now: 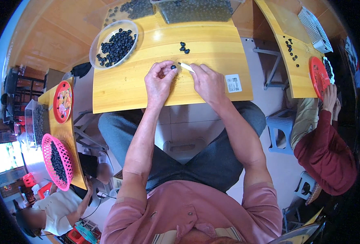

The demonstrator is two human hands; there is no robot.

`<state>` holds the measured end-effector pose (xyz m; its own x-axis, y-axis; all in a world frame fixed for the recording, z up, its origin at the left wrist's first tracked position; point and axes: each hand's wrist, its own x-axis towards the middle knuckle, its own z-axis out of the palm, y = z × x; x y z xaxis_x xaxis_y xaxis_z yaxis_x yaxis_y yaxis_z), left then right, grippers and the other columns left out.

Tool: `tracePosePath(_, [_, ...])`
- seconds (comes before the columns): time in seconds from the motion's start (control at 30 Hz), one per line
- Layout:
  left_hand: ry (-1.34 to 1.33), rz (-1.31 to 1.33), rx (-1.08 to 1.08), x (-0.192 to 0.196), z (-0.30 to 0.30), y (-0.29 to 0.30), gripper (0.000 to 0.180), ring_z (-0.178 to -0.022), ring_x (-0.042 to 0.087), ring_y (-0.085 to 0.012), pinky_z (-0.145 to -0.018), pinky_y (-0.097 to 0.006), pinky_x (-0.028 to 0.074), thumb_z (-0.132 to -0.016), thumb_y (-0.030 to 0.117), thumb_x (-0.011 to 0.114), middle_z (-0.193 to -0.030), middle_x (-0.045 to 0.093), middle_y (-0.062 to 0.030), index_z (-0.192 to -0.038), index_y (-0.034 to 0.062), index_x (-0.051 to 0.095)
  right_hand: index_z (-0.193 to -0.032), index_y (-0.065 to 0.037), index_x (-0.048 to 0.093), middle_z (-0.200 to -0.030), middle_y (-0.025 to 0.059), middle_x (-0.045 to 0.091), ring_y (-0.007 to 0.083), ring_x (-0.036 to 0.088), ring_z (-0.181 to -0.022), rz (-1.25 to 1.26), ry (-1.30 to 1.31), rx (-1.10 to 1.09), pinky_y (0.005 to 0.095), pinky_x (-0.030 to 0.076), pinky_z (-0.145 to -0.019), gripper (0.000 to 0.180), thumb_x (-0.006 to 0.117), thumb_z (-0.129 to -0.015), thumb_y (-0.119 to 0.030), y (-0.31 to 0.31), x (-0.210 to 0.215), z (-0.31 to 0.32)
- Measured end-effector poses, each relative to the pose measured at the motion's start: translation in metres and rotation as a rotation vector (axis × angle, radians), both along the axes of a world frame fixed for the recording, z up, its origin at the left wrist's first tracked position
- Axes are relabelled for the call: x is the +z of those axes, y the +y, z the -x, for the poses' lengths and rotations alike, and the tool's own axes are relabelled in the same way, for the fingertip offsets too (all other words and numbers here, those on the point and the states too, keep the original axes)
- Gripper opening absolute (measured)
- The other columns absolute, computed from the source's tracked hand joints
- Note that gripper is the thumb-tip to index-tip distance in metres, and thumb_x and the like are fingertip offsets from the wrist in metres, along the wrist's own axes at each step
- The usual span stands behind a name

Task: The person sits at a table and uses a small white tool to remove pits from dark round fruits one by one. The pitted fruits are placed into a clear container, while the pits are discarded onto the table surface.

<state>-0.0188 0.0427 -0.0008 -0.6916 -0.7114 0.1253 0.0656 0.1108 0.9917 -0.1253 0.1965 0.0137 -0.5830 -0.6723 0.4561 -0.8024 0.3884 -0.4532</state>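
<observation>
My left hand is closed over the table, pinching a small dark round bead-like piece between thumb and fingers. My right hand is wrapped round a slim white-handled tool. The tool's short dark tip points at the piece and sits just right of it; whether they touch I cannot tell. Several similar dark pieces lie loose beyond my hands. To the left stands a round clear bowl filled with more of them. Brownish crumbs dot the wooden table under my hands.
A clear bin of dark pieces stands at the far edge. A printed white card lies right of my right hand. Co-workers sit at side tables, with a pink basket at left and a red tray at right.
</observation>
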Motion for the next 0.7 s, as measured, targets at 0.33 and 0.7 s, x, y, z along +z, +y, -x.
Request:
tracePosePath(0.33, [-0.065,0.133,0.014,-0.0015,0.0007,-0.0011,0.024,-0.076,0.057,-0.0046,-0.071,-0.02,0.051,-0.091,-0.004,0.081,-0.091,0.065,0.0014,-0.113,0.0,0.072,-0.109,-0.009,0.075,-0.086,0.0097,0.072,0.0321,0.074,-0.076,0.019,-0.007,0.008,0.0459,0.061,-0.065,0.017,0.073,-0.093,-0.016,0.0002,-0.0002,-0.0007])
tracePosePath(0.7, [0.043,0.136,0.016,0.0006,0.0015,0.0005,0.023,-0.092,0.067,-0.0087,-0.085,-0.023,0.055,-0.092,-0.005,0.077,-0.105,0.069,-0.0037,-0.115,-0.0023,0.074,-0.111,-0.007,0.075,-0.085,0.0098,0.071,0.0315,0.074,-0.075,0.061,0.006,0.036,0.0452,0.06,-0.065,0.02,0.074,-0.093,-0.015,0.0016,-0.0016,-0.0005])
